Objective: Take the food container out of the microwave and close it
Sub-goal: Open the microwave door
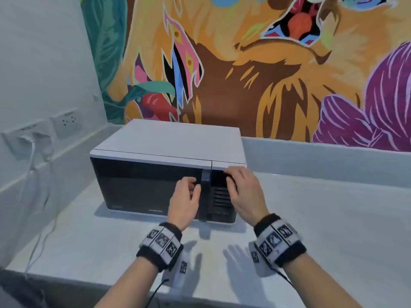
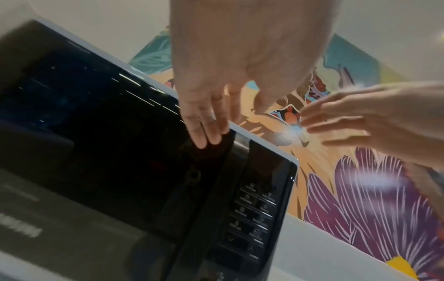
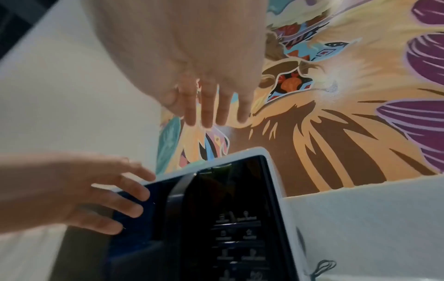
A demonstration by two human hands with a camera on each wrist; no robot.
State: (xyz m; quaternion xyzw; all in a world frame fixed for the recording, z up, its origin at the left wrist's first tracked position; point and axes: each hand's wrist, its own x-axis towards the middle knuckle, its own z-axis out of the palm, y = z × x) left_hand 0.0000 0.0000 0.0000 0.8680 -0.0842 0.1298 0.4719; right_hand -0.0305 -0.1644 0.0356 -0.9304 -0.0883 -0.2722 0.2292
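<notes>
Both hands are at the door: my left hand (image 1: 185, 197) has loose, nearly straight fingers reaching for the dark vertical door handle (image 1: 205, 182), gripping nothing; my right hand (image 1: 242, 188) rests open-fingered over the black control panel (image 1: 220, 196). Nothing is done yet, I judge: the white box-shaped microwave (image 1: 169, 141) is closed, long axis left-right, door facing me. I can't see the food container, presumably inside.

Colourful lion mural (image 1: 266, 70), white wall sockets (image 1: 66, 121) with plugged cables (image 1: 33, 165), pale countertop (image 1: 333, 218)
</notes>
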